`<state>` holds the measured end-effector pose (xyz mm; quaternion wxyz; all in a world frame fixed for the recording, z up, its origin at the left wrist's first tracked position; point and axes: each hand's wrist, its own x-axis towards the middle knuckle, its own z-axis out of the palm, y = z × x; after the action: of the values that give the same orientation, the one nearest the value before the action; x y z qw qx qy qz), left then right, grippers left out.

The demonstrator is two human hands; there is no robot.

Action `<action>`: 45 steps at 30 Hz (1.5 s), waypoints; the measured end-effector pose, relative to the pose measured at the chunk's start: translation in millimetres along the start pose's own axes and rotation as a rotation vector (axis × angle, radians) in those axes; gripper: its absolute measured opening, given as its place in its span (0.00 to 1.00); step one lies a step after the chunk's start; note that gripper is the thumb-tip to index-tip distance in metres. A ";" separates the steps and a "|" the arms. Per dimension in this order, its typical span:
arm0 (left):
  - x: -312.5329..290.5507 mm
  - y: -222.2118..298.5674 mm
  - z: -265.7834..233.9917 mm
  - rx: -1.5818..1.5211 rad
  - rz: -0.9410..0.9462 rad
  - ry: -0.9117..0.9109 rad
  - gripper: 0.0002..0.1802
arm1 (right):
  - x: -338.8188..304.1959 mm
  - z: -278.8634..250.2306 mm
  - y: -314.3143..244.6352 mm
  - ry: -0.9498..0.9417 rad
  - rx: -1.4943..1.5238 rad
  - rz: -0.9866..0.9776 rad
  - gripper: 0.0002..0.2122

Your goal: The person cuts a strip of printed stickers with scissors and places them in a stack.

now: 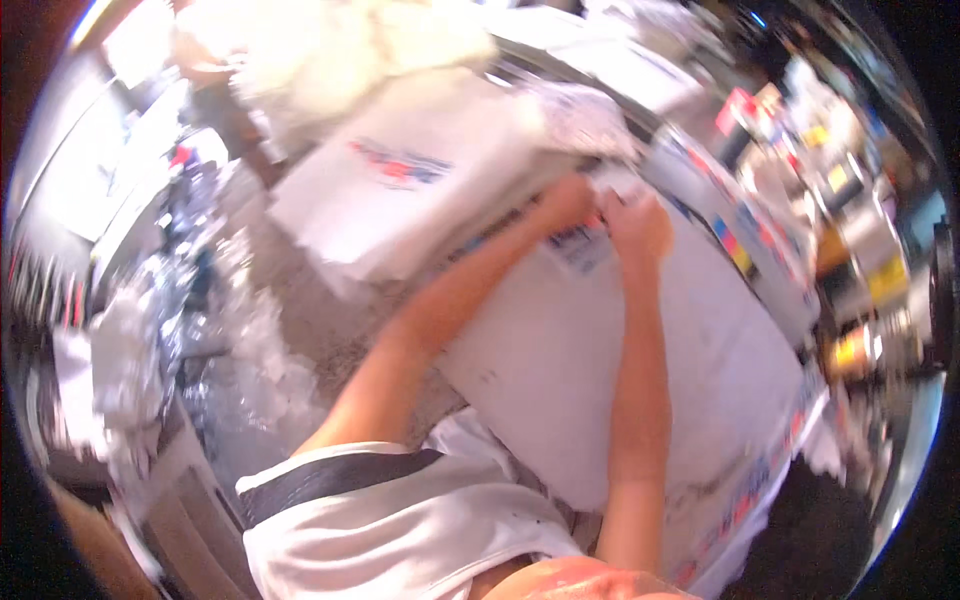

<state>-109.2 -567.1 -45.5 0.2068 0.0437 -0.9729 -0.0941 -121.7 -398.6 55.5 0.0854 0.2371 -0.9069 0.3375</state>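
A large white sack [560,350] with red and blue print lies in front of me, its near end close to my body. Both my arms reach to its far end. My left hand [572,200], smeared by motion, is closed at that end of the sack. Just right of it my right hand [638,222] has its fingers curled on the same end. The hands almost touch, and a bit of white material shows between them. Blur hides the exact spot each one grips.
Another printed white sack [400,180] lies beyond my left arm, with pale yellowish bundles [360,60] behind it. Crumpled clear plastic [210,320] is heaped at the left. A printed white stack [740,220] and cluttered shelves [850,200] stand at the right.
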 end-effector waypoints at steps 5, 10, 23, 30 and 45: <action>-11.3 14.4 4.1 -0.166 -0.142 0.083 0.21 | 14.2 49.8 54.0 -0.137 -0.248 -0.074 0.33; -16.4 37.2 -12.7 -0.232 -0.436 -0.065 0.34 | -35.4 -47.9 83.1 -0.148 -0.179 -0.100 0.25; -40.8 270.3 -17.5 -0.396 0.486 0.159 0.20 | -294.5 -197.1 212.6 0.099 -0.500 0.447 0.13; -58.4 429.3 18.2 -0.804 0.639 -0.251 0.11 | -352.4 -213.7 181.0 0.156 -0.334 0.549 0.13; -12.2 554.5 128.1 -0.383 0.873 -0.203 0.35 | -412.2 -214.0 186.1 0.302 -0.133 0.448 0.18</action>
<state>-176.3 -1.9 -53.6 0.1354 -0.4168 -0.8807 -0.1796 146.2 17.4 -18.6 0.1582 -0.0286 -0.9340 0.3190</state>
